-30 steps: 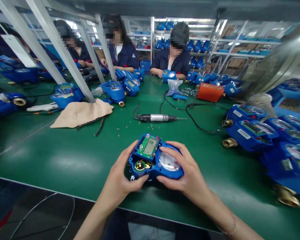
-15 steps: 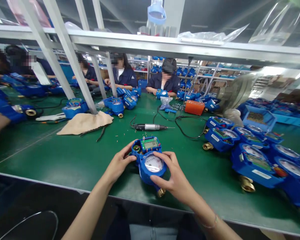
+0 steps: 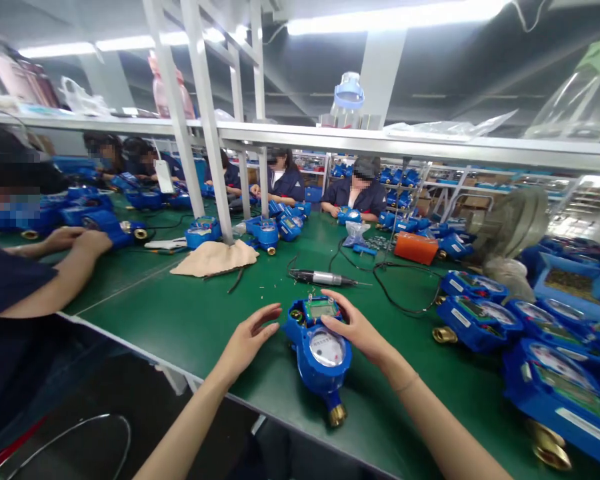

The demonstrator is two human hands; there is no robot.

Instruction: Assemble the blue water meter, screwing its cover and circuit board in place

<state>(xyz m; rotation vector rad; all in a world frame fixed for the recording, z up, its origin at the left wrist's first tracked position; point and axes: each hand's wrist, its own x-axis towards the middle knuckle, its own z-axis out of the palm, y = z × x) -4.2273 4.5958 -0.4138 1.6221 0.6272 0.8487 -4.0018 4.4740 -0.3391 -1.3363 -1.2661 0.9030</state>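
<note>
A blue water meter (image 3: 316,381) lies on the green bench in front of me, its round dial facing up and a brass threaded end pointing toward me. Its upper part holds a small display (image 3: 323,308) on a green circuit board. My right hand (image 3: 364,333) grips that upper part, thumb at the display's lower edge and fingers over the far right side. Just left of the meter, my left hand (image 3: 246,341) is open with fingers apart, holding nothing. Beyond the meter lies an electric screwdriver (image 3: 325,277), with tiny screws scattered near it.
Several blue meters (image 3: 480,320) crowd the right side near a blue bin (image 3: 563,293) of small parts. A tan cloth (image 3: 215,259) and an orange box (image 3: 415,247) lie farther back. Shelf posts (image 3: 207,133) rise behind the cloth. A co-worker's arms (image 3: 65,273) are at left.
My left hand has come off the meter. My right hand has moved from the dial up to the display part. The display's digits no longer show, and the view has tilted up and left.
</note>
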